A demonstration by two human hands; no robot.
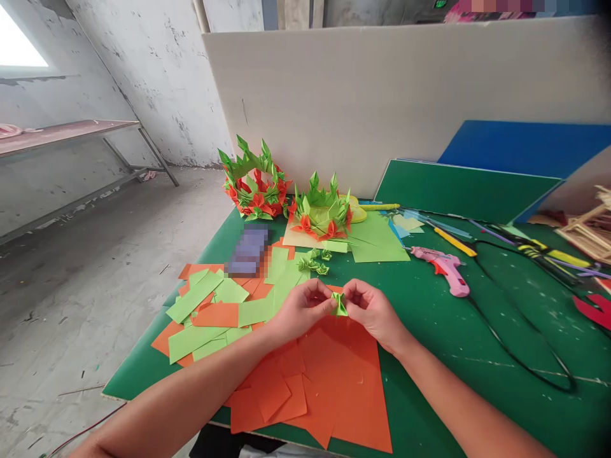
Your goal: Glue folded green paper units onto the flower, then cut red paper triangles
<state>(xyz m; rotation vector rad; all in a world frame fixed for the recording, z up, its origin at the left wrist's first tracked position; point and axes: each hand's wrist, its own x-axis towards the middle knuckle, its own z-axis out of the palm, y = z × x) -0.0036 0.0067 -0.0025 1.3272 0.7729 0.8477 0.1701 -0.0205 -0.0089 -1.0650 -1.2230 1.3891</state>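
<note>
Between my two hands is a small folded green paper piece (340,305), held just above the orange paper sheets (348,375). My left hand (305,307) pinches its left side with thumb and forefinger. On the other side, my right hand (375,313) grips it the same way. Several small green folded pieces (315,262) lie just beyond my hands. Farther back stand two paper crowns: a taller green and orange crown (258,202) at the left and a lower crown (322,213) beside it.
Loose green and orange strips (205,315) and a blurred-out dark object (248,249) lie at the left. A pink glue gun (446,270) with a black cable rests at the right. A green board (463,191) leans on the pale back panel (344,95) behind the green table (429,369).
</note>
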